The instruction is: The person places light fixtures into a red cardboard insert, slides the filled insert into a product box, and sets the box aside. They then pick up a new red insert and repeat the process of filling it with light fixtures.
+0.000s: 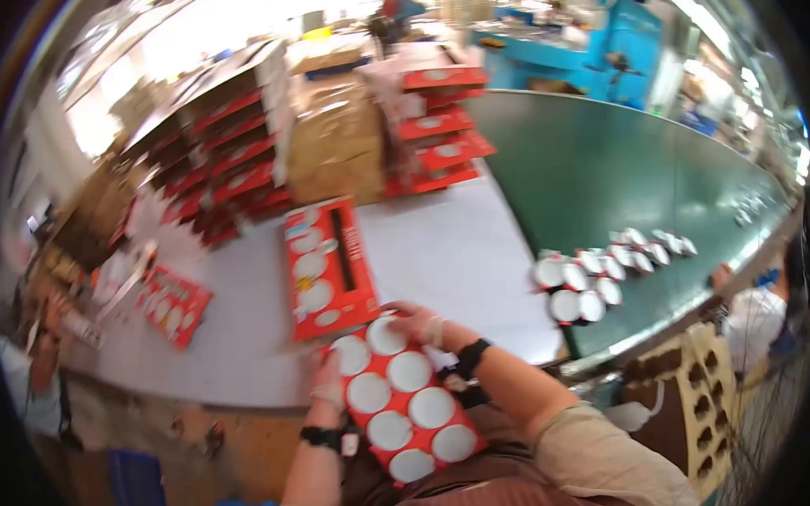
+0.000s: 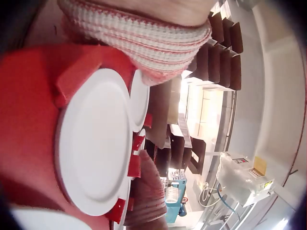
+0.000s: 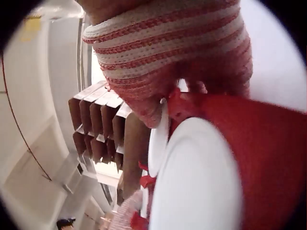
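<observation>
- The head view looks forward and steeply down from above, wide and farthest back, over the red tray and table.
- The left wrist view looks from very near, across the tray's white discs into the room.
- The right wrist view does likewise from the right wrist.
- All three share the tray.

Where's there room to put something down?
On the white table, between the flat red box and the green surface. The green surface also looks bare behind the white discs. It's crowded at the table's back, with stacked red boxes, and its near edge, where hands hold a red pack.
</observation>
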`<state>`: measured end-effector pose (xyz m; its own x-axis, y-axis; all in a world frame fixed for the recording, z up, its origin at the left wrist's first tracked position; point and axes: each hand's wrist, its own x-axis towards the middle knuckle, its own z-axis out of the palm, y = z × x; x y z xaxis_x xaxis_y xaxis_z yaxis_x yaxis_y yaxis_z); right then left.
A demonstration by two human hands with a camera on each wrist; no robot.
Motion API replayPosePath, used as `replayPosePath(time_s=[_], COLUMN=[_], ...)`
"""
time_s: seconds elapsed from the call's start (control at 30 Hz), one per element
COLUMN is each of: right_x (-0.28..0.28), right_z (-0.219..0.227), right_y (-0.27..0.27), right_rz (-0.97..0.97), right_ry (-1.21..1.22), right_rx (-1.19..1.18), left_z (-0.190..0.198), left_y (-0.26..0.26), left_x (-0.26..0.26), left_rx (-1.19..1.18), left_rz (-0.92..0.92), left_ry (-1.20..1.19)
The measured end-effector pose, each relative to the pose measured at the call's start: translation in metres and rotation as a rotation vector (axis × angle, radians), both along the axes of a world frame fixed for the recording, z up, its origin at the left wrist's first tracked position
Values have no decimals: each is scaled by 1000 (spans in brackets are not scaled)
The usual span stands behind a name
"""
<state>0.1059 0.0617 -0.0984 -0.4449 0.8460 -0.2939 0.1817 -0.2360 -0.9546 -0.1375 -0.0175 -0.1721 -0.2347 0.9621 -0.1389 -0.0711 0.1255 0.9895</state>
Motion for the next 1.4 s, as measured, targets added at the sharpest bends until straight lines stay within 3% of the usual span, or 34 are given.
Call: replayPosePath(time_s=[0.03, 0.1, 0.13, 0.2, 0.33, 0.4, 0.53, 0.6, 0.63, 0.67, 0.73, 0.77, 0.87, 0.9, 0.97, 1.13, 1.23, 1.33, 1.4], right_x=[-4, -9, -10, -15, -15, -27, -50, -59, -58, -59, -47, -43, -37, -34, -24, 2, -1, -6, 2], right_z=[-11, -14, -14, 12, 18, 27, 16, -19, -3, -7, -23, -24, -22, -22, -24, -12, -16, -2, 6], right_y=[6, 6, 9, 4, -2, -6, -7, 7, 1, 6, 14, 16, 29, 29, 27, 8, 2, -8, -11], right_rz=[69, 60, 88, 79, 159, 207, 237, 225, 209, 220, 165, 168, 181, 138, 44, -145, -153, -206, -153], right_ry=[67, -10, -56, -244, -72, -111, -186, -297, -355, -351, -234, -238, -301, -261, -184, -60, 199, 333, 232], right_rx=[76, 100, 135, 83, 47, 90, 137, 432, 317, 335, 119, 138, 280, 260, 210, 37, -84, -142, -127], left_z=[30, 44, -55, 3, 6, 13, 1, 10, 14, 18, 27, 28, 40, 2, 3, 26, 39, 60, 58], left_y=[-3, -7, 17, 2, -9, -18, -29, -34, -35, -33, -25, -18, -3, 16, 29, 25, 18, 8, 5], left_x=[14, 21, 1, 13, 10, 8, -15, -16, -15, -14, -9, -10, 0, 0, 6, 29, 37, 35, 33], left_rx=[14, -5, 129, 22, 54, 61, 44, 41, 23, 38, -35, -17, -79, -27, -43, -70, 8, -67, 0], left_rz=[2, 128, 206, 183, 192, 190, 259, 270, 264, 279, 192, 152, 121, 169, 129, 61, 190, 91, 39], left_ry=[86, 183, 369, 99, 177, 25, 11, 51, 79, 81, 165, 267, 219, 327, 373, 294, 468, 485, 403])
